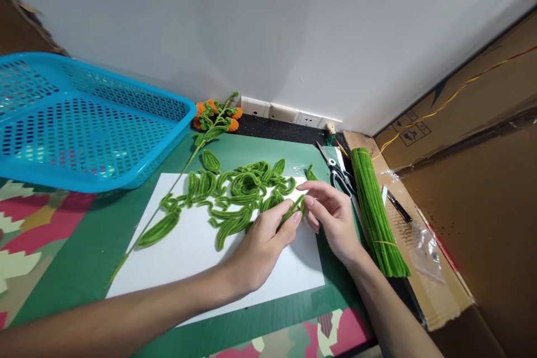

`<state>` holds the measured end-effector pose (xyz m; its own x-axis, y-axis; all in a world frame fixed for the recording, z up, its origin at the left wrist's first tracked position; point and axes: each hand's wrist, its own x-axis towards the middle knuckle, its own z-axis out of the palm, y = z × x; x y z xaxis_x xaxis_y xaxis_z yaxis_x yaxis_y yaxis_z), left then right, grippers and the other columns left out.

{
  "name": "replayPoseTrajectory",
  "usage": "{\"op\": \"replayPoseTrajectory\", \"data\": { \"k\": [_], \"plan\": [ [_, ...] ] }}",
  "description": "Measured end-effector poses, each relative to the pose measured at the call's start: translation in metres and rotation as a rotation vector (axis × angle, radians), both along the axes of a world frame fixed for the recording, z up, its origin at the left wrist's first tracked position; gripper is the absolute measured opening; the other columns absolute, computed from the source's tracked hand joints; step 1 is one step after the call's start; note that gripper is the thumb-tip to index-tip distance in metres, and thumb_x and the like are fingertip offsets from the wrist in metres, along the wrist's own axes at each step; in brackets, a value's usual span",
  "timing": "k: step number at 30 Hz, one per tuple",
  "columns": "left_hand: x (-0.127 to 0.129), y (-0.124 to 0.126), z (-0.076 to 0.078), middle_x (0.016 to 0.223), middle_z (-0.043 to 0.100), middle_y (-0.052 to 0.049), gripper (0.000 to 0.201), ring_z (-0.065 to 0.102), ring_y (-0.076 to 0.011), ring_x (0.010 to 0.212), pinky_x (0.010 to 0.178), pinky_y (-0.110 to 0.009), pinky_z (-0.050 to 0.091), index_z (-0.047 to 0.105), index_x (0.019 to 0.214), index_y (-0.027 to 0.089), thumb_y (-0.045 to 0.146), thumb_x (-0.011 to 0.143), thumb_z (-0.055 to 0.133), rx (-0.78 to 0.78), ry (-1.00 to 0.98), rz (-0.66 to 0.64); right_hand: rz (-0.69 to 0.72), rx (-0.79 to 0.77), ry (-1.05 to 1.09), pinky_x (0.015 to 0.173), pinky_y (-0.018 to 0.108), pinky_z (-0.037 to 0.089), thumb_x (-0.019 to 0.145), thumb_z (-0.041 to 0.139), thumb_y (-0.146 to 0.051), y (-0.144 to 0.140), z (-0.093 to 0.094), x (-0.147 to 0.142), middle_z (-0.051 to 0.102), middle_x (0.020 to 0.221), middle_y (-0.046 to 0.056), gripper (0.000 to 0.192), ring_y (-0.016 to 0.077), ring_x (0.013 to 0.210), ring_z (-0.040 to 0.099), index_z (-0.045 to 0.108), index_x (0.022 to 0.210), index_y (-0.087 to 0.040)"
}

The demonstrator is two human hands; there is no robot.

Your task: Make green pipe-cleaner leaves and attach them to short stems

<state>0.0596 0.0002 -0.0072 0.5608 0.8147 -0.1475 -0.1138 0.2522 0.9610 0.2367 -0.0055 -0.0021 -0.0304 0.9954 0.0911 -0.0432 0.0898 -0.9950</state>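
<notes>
Pipe cleaner (pixel 292 210), green and bent into a narrow loop, sits pinched between my two hands just right of the middle of the scene, above the right part of the one white sheet (pixel 188 251). My left hand (pixel 262 243) has its fingers pressed together around the near end of it, thumb on top. My right hand (pixel 331 215) meets it from the right, fingertips nipping the far end while the other fingers fan loosely. Left of my hands I see a heap of finished green loops (pixel 235 193) on the sheet; they overlap too much for me to count. One long leafy stem (pixel 168 210) runs from the near left up to one cluster of orange flowers (pixel 216 112) by the far wall. One blue basket (pixel 75 123) stands far left. To the right lie one pair of scissors (pixel 338 173), one tied bundle of straight green pipe cleaners (pixel 375 212) and one black pen (pixel 398 207), all on or beside the green mat (pixel 96 235).
</notes>
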Motion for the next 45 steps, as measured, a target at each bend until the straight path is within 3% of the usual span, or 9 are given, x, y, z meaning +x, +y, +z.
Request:
{"op": "replayPoseTrajectory", "data": {
  "k": [3, 8, 16, 27, 32, 39, 45],
  "plan": [
    [-0.001, 0.0, -0.003, 0.083, 0.054, 0.0, 0.035, 0.051, -0.015, 0.078, 0.077, -0.027, 0.051, 0.062, 0.094, 0.021, 0.054, 0.103, 0.058, 0.024, 0.04, -0.002, 0.01, 0.063, -0.09, 0.053, 0.025, 0.04, 0.102, 0.069, -0.034, -0.001, 0.0, 0.003, 0.064, 0.079, 0.0, 0.017, 0.0091, 0.056, 0.048, 0.082, 0.109, -0.026],
    [-0.004, -0.001, -0.006, 0.082, 0.055, -0.001, 0.033, 0.053, -0.0168, 0.076, 0.068, -0.025, 0.048, 0.061, 0.098, 0.023, 0.056, 0.101, 0.059, 0.035, 0.09, 0.049, -0.015, 0.126, -0.244, 0.069, 0.031, 0.051, 0.103, 0.066, -0.032, -0.003, 0.0, 0.004, 0.074, 0.097, 0.005, 0.021, 0.0174, 0.08, 0.064, 0.083, 0.114, -0.028],
    [-0.004, 0.001, -0.003, 0.076, 0.042, 0.004, 0.035, 0.033, -0.0122, 0.064, 0.056, -0.023, 0.03, 0.049, 0.094, 0.023, 0.055, 0.108, 0.047, 0.089, 0.074, 0.033, -0.052, 0.187, -0.361, 0.059, 0.027, 0.044, 0.1, 0.071, -0.029, -0.001, 0.0, 0.002, 0.072, 0.089, 0.001, 0.021, 0.0129, 0.066, 0.055, 0.082, 0.117, -0.029],
    [-0.002, 0.001, -0.003, 0.073, 0.036, 0.007, 0.036, 0.027, -0.01, 0.058, 0.052, -0.024, 0.024, 0.045, 0.097, 0.024, 0.058, 0.108, 0.047, -0.004, 0.049, 0.042, -0.093, 0.229, -0.433, 0.055, 0.025, 0.047, 0.098, 0.072, -0.025, -0.004, 0.001, 0.001, 0.074, 0.085, 0.001, 0.009, 0.0112, 0.061, 0.056, 0.079, 0.102, -0.021],
    [-0.001, 0.002, 0.001, 0.072, 0.03, 0.008, 0.035, 0.026, -0.0099, 0.06, 0.052, -0.023, 0.024, 0.045, 0.095, 0.023, 0.055, 0.108, 0.048, -0.022, -0.01, 0.064, -0.092, 0.389, -0.613, 0.055, 0.025, 0.046, 0.099, 0.066, -0.018, -0.006, 0.002, -0.001, 0.068, 0.082, 0.0, 0.009, 0.0103, 0.059, 0.054, 0.073, 0.106, -0.019],
    [-0.003, 0.0, -0.002, 0.069, 0.041, 0.007, 0.031, 0.034, -0.0104, 0.06, 0.055, -0.023, 0.029, 0.048, 0.097, 0.023, 0.052, 0.109, 0.049, 0.06, 0.043, 0.077, -0.215, 0.663, -0.747, 0.053, 0.025, 0.044, 0.094, 0.069, -0.006, -0.011, -0.005, -0.005, 0.063, 0.072, -0.001, 0.014, 0.0104, 0.055, 0.052, 0.07, 0.1, -0.019],
    [-0.003, 0.0, -0.003, 0.069, 0.043, 0.007, 0.03, 0.034, -0.0102, 0.06, 0.055, -0.024, 0.029, 0.05, 0.097, 0.022, 0.05, 0.108, 0.051, 0.045, -0.013, 0.082, -0.243, 0.716, -0.754, 0.05, 0.024, 0.043, 0.092, 0.07, -0.007, -0.012, -0.01, -0.009, 0.059, 0.07, -0.002, 0.016, 0.0099, 0.053, 0.05, 0.061, 0.089, -0.02]
  ]
}}
